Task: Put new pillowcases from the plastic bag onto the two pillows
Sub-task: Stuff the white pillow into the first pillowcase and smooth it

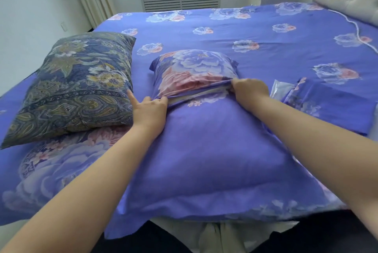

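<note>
Fingers of left hand (150, 109) and right hand (248, 89) pinch the pillowcase (204, 150) flap, arms outstretched; its pillow's long axis runs six to twelve o'clock.

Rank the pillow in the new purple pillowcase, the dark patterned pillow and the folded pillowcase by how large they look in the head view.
1. Pillow in the new purple pillowcase, though it is nearest the camera.
2. Dark patterned pillow.
3. Folded pillowcase.
</note>
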